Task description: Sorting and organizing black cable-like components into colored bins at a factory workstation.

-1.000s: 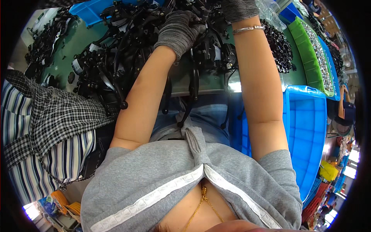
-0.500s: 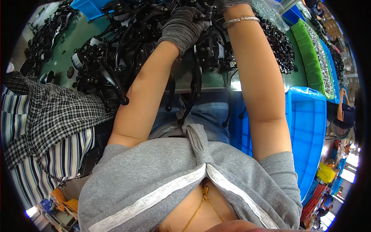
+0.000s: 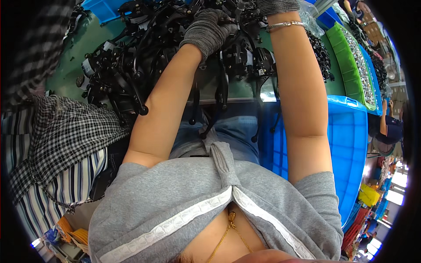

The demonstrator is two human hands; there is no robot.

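Note:
In a dark grey knit glove, my left hand [image 3: 206,34] is closed on a black brake lever [image 3: 245,31] in the middle of the heap. Its fingertips are partly covered by the black parts. My right hand [image 3: 280,6], gloved the same way, is at the top edge of the picture, to the right of the left hand. Its fingers are out of sight, so what it holds cannot be made out. Around both hands lie many black brake levers [image 3: 127,87] with ball ends, several hanging over the table's front edge.
A green table [image 3: 70,65] bears the heap. At right stand a green bin [image 3: 346,57] of small metal parts, a pile of black rings [image 3: 320,55] and a big blue crate [image 3: 346,131]. On the left a co-worker's checked sleeve [image 3: 33,48] reaches across. A blue bin [image 3: 103,9] is at the back.
My right hand and forearm have shifted slightly to the right. My left hand has stayed nearly still. A co-worker's checked sleeve, blurred by motion, has come in at the upper left.

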